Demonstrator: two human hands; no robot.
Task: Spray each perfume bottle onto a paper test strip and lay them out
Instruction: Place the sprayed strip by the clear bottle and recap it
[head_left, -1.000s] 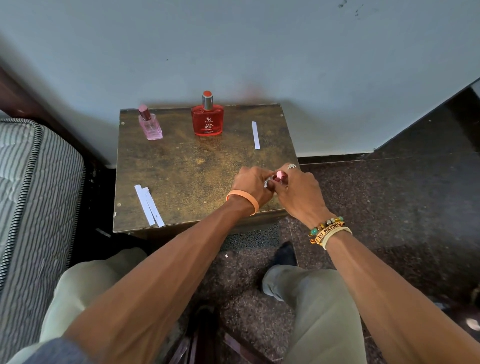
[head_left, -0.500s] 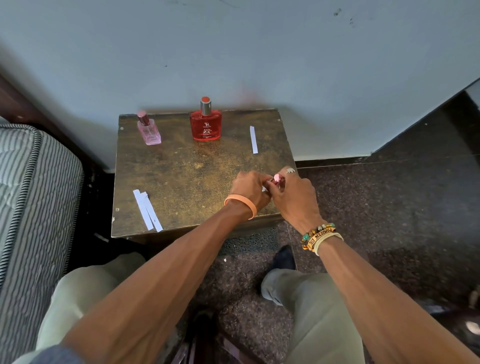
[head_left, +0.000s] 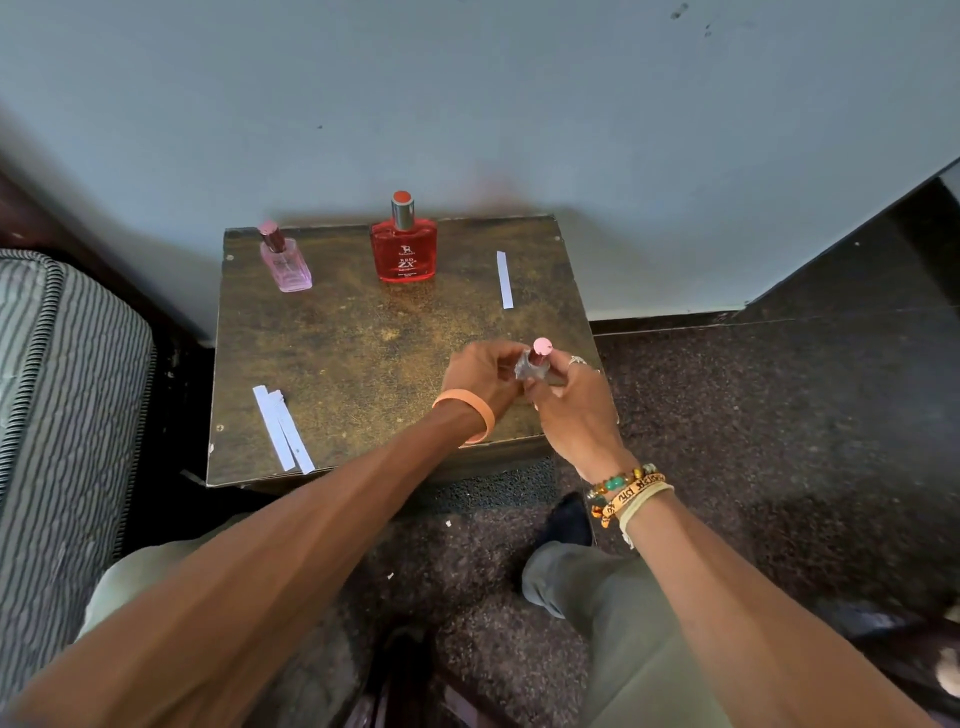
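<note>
Since half a sec ago the clear bottle (head_left: 534, 365) shows more between the hands, pink cap now standing above the fingers; nothing else on the table (head_left: 363, 343) has shifted.

L to R as I see it: striped mattress (head_left: 67, 395) at far left, beside the table. Two paper strips (head_left: 283, 428) lie side by side, touching, near the front-left corner. Pink bottle (head_left: 287, 262) stands upright at back left. Red bottle (head_left: 404, 249) stands upright to its right, apart from it. A single strip (head_left: 504, 279) lies alone at back right, well apart from the pair.

Over the front-right area, left hand (head_left: 480, 371) has fingers curled, pinching the clear bottle's left side. Right hand (head_left: 576, 410) grips the same bottle from the right, thumb across the front. Bottle sits roughly upright, cap on; can't tell whether its base touches the tabletop.
</note>
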